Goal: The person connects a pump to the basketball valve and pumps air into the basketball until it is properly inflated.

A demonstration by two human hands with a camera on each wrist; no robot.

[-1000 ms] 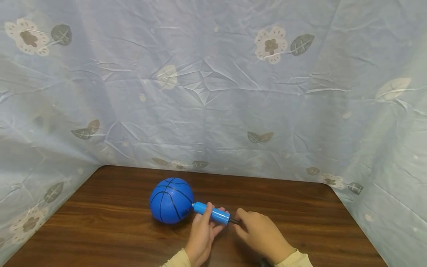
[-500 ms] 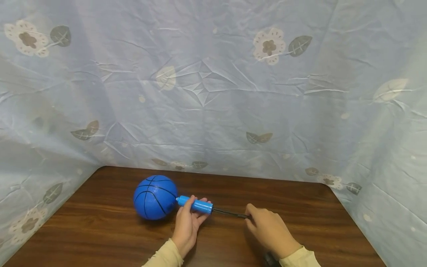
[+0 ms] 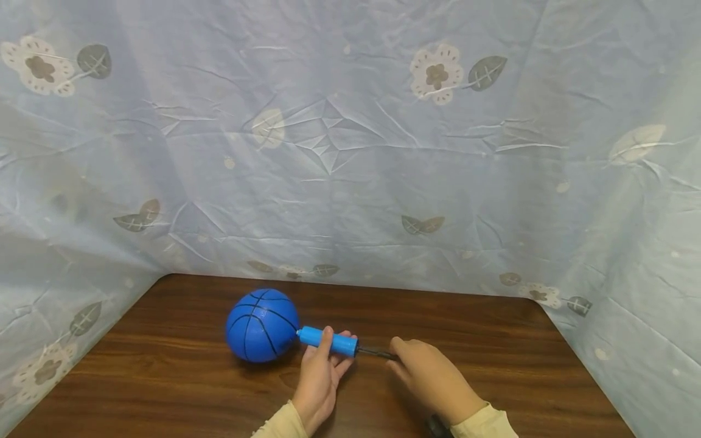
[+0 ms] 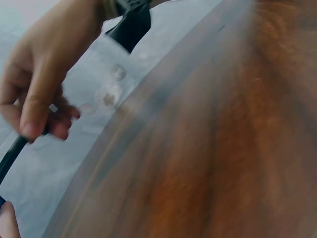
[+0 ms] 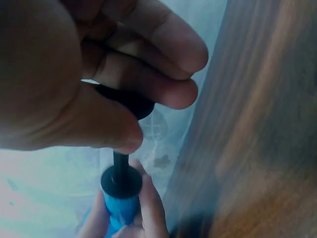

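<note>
A blue ball with black lines (image 3: 261, 325), patterned like a basketball, sits on the table. The nozzle end of a blue hand pump (image 3: 334, 342) meets the ball's right side. My left hand (image 3: 319, 380) grips the pump's barrel, thumb over the top and fingers beneath. With my right hand (image 3: 432, 377) I hold the black handle at the pump's other end, and part of the black rod (image 3: 375, 351) shows between the hands. In the right wrist view, thumb and fingers are curled round the black handle (image 5: 131, 101), above the barrel's black cap (image 5: 121, 182).
The dark brown wooden table (image 3: 520, 353) has rounded far corners. A pale blue floral cloth (image 3: 339, 182) hangs behind it and along both sides. A black strap (image 4: 133, 25) is on the right wrist.
The rod was mostly in, then pulled out long half a second ago; now it is partly back in. Ball, pump and left hand shifted left, then slightly right again.
</note>
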